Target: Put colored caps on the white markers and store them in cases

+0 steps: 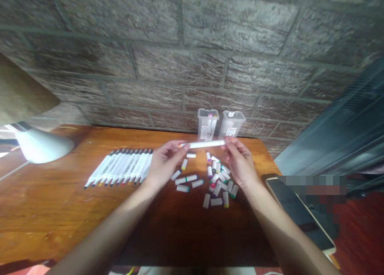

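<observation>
A white marker pen (207, 144) with orange at its ends is held level above the wooden table. My left hand (168, 159) pinches its left end between thumb and fingers, and my right hand (238, 157) grips the right end. Below and between the hands lie many loose marker caps (216, 191), white with coloured ends in purple, green, yellow and blue. To the left of my left hand, a row of uncapped white markers (118, 167) lies side by side, coloured tips towards me.
Two clear plastic boxes (207, 125) stand at the brick wall (156, 63); the left one holds a few markers. A lamp (42, 143) is at the far left. A tablet-like dark device (300, 215) lies at the right table edge (268, 159).
</observation>
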Tool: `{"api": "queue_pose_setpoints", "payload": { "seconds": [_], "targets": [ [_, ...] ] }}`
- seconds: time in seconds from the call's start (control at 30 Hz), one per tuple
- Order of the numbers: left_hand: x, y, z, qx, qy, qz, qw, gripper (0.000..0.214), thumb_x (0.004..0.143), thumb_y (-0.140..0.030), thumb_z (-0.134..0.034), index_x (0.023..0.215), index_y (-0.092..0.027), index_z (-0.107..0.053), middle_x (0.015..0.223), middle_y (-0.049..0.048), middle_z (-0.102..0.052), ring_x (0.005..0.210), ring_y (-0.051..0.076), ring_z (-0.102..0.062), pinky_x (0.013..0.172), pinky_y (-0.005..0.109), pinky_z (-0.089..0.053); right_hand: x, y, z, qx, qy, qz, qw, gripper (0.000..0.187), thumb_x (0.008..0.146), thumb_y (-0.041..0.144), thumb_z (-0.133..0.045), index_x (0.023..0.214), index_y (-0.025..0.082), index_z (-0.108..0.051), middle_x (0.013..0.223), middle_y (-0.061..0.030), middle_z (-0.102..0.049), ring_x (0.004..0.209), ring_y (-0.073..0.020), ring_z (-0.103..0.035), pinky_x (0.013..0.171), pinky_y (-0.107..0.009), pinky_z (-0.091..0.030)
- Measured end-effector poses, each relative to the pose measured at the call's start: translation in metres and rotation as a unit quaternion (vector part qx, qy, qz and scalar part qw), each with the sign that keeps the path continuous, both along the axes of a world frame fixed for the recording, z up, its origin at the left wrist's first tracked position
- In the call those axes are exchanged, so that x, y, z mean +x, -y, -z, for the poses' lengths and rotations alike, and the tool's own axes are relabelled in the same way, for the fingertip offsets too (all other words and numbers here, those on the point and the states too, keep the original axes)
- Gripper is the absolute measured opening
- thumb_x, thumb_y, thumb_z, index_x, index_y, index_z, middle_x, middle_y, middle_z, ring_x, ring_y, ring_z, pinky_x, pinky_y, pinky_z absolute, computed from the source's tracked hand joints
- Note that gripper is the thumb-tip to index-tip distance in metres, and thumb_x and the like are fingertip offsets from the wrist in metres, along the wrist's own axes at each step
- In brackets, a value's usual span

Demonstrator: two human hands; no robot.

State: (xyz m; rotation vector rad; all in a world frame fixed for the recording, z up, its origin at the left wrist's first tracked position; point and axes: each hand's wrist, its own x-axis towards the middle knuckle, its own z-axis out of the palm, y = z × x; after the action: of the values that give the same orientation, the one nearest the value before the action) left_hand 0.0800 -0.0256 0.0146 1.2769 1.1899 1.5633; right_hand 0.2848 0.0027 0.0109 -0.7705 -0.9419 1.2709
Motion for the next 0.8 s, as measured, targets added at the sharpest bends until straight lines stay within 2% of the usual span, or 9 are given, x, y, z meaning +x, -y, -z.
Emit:
{"api": "queue_pose_setpoints", "payload": {
  "seconds": [0.07, 0.13, 0.2, 0.3, 0.43, 0.47, 0.53, 0.57, 0.8],
  "targets": [
    [-0.001, 0.0, 0.0, 0.008, 0.013, 0.004, 1.0, 0.039, 0.076, -0.044, -0.078, 0.104, -0.017, -0.069, 0.062, -0.0048, -0.058, 0.051, 0.008, -0.047, 0.051, 0.021, -0.04, 0.002, 0.002, -0.008, 0.027, 0.019, 0.008, 0.999, 0.026, 0.076, 0.042, -0.079, 0.089, 0.021, -0.07, 0.074, 0.0026, -0.066, 0.049, -0.0044, -0.042, 0.046, -0.02, -0.033],
    [-0.001, 0.001, 0.001, 0.02, 0.025, 0.017, 0.999, 0.045, 0.08, -0.045, -0.075, 0.115, -0.018, -0.065, 0.075, -0.0022, -0.065, 0.053, 0.007, -0.049, 0.052, 0.021, -0.041, 0.008, -0.001, -0.023, 0.084, 0.048, 0.079, 0.992, 0.025, 0.078, 0.043, -0.078, 0.092, 0.023, -0.07, 0.072, 0.0033, -0.065, 0.048, -0.005, -0.042, 0.046, -0.02, -0.033],
    [-0.001, 0.0, 0.003, 0.029, 0.023, 0.028, 0.999, 0.044, 0.084, -0.046, -0.071, 0.117, -0.018, -0.063, 0.079, -0.0004, -0.067, 0.054, 0.007, -0.05, 0.051, 0.021, -0.04, 0.017, -0.01, -0.047, 0.144, 0.077, 0.164, 0.973, 0.024, 0.081, 0.043, -0.075, 0.095, 0.024, -0.07, 0.071, 0.0028, -0.065, 0.048, -0.0055, -0.042, 0.046, -0.021, -0.033],
    [0.0, 0.0, 0.007, 0.031, 0.013, 0.042, 0.999, 0.041, 0.087, -0.047, -0.068, 0.115, -0.018, -0.063, 0.077, -0.001, -0.065, 0.055, 0.008, -0.051, 0.051, 0.022, -0.039, 0.027, -0.036, -0.091, 0.211, 0.159, 0.226, 0.937, 0.026, 0.082, 0.046, -0.073, 0.093, 0.023, -0.069, 0.076, 0.0, -0.067, 0.05, -0.0073, -0.044, 0.046, -0.022, -0.035],
    [0.002, 0.002, 0.009, 0.034, 0.011, 0.055, 0.998, 0.039, 0.087, -0.047, -0.067, 0.114, -0.018, -0.065, 0.074, -0.0019, -0.063, 0.057, 0.009, -0.051, 0.052, 0.022, -0.038, 0.03, -0.081, -0.128, 0.225, 0.317, 0.201, 0.899, 0.035, 0.08, 0.053, -0.071, 0.09, 0.02, -0.069, 0.072, -0.0036, -0.069, 0.049, -0.0112, -0.049, 0.046, -0.026, -0.038],
    [0.002, 0.002, 0.009, 0.034, 0.01, 0.057, 0.998, 0.039, 0.087, -0.047, -0.067, 0.114, -0.018, -0.065, 0.075, -0.0015, -0.064, 0.057, 0.009, -0.052, 0.052, 0.022, -0.038, 0.028, -0.091, -0.131, 0.217, 0.384, 0.188, 0.878, 0.037, 0.082, 0.054, -0.067, 0.092, 0.019, -0.07, 0.072, -0.0046, -0.07, 0.051, -0.0129, -0.053, 0.05, -0.027, -0.042],
    [0.001, 0.002, 0.008, 0.036, 0.009, 0.055, 0.998, 0.04, 0.087, -0.048, -0.067, 0.114, -0.019, -0.065, 0.076, -0.0007, -0.066, 0.058, 0.01, -0.054, 0.052, 0.022, -0.038, 0.021, -0.106, -0.131, 0.213, 0.543, 0.174, 0.794, 0.036, 0.088, 0.05, -0.058, 0.095, 0.017, -0.072, 0.075, -0.006, -0.072, 0.057, -0.0154, -0.058, 0.057, -0.029, -0.045],
    [0.001, 0.002, 0.007, 0.037, 0.007, 0.051, 0.998, 0.04, 0.086, -0.048, -0.067, 0.114, -0.019, -0.065, 0.076, -0.0006, -0.067, 0.058, 0.01, -0.054, 0.052, 0.023, -0.039, 0.016, -0.112, -0.129, 0.215, 0.574, 0.16, 0.774, 0.032, 0.089, 0.045, -0.059, 0.095, 0.017, -0.074, 0.076, -0.0064, -0.073, 0.06, -0.0162, -0.06, 0.06, -0.03, -0.046],
    [-0.002, -0.002, 0.006, 0.049, -0.008, 0.033, 0.998, 0.039, 0.087, -0.048, -0.066, 0.112, -0.018, -0.065, 0.074, -0.0002, -0.069, 0.057, 0.01, -0.057, 0.051, 0.022, -0.042, -0.024, -0.112, -0.111, 0.215, 0.692, 0.053, 0.687, 0.015, 0.085, 0.03, -0.067, 0.078, 0.024, -0.079, 0.072, -0.0024, -0.075, 0.066, -0.0171, -0.065, 0.068, -0.027, -0.045]
  ]
}}
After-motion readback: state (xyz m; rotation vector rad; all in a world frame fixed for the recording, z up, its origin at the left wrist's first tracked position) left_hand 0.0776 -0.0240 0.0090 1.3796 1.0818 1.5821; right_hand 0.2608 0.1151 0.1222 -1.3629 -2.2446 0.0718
